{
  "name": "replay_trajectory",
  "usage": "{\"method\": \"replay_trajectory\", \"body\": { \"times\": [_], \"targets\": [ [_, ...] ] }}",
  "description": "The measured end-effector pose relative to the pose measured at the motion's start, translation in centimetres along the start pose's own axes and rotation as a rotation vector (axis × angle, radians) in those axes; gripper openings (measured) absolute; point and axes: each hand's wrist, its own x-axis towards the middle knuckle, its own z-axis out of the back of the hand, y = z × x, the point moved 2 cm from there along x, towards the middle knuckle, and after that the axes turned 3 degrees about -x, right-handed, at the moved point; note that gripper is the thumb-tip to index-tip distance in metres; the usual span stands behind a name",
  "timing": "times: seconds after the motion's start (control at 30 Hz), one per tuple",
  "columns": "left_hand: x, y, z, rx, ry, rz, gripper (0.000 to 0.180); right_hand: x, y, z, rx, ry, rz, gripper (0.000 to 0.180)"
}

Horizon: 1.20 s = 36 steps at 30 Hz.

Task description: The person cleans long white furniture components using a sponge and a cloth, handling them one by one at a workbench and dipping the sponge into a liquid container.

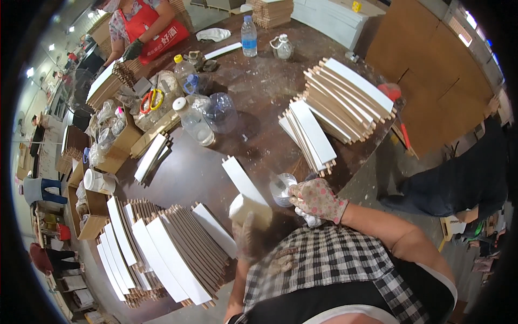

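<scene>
My left hand point(246, 240), gloved and blurred, is closed against a cream-coloured block point(251, 209), perhaps a sponge. Behind the block a white board strip with wooden dowel ends point(237, 174) lies on the brown table. My right hand point(319, 198), in a dotted glove, is closed beside a clear plastic cup point(282, 189) with whitish contents. What its fingers grip is hidden. A crumpled white cloth or paper point(309, 218) shows below that hand. To the left stand dense rows of white-faced strips point(162, 259); one strip point(216, 229) leans at their right end.
More strips are stacked at the right point(345, 97), with a smaller stack point(310, 132) in front. Bottles point(194, 121), scissors point(151, 101) and a carton of bags point(116, 140) stand left. A co-worker in a red apron point(156, 29) works across the table point(259, 81). Another person point(458, 167) stands right.
</scene>
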Motion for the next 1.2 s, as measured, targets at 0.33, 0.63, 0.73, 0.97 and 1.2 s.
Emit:
{"method": "replay_trajectory", "body": {
  "times": [0.33, 0.63, 0.73, 0.97, 1.2],
  "targets": [
    [1.7, -0.7, 0.3, 0.174, -0.073, -0.194, 0.058, 20.5, -7.4, 5.8, -0.313, 0.206, -0.137, 0.028],
    [2.3, -3.0, 0.2, 0.159, -0.249, -0.097, 0.052, 36.3, -16.1, -1.1, -0.413, 0.064, -0.235, 0.019],
    [3.2, -2.4, 0.4, 0.107, -0.276, -0.143, 0.049, 37.5, -15.0, -1.5, -0.394, 0.284, -0.221, 0.029],
    [10.2, -4.4, -3.0, 0.307, -0.112, -0.278, 0.056, 35.0, -6.1, 1.2, -0.192, 0.407, 0.108, 0.093],
    [20.7, -3.8, -4.9, -0.103, 0.054, -0.272, 0.053, 35.9, -8.1, 0.6, -0.019, 0.775, 0.021, 0.106]
  ]
}}
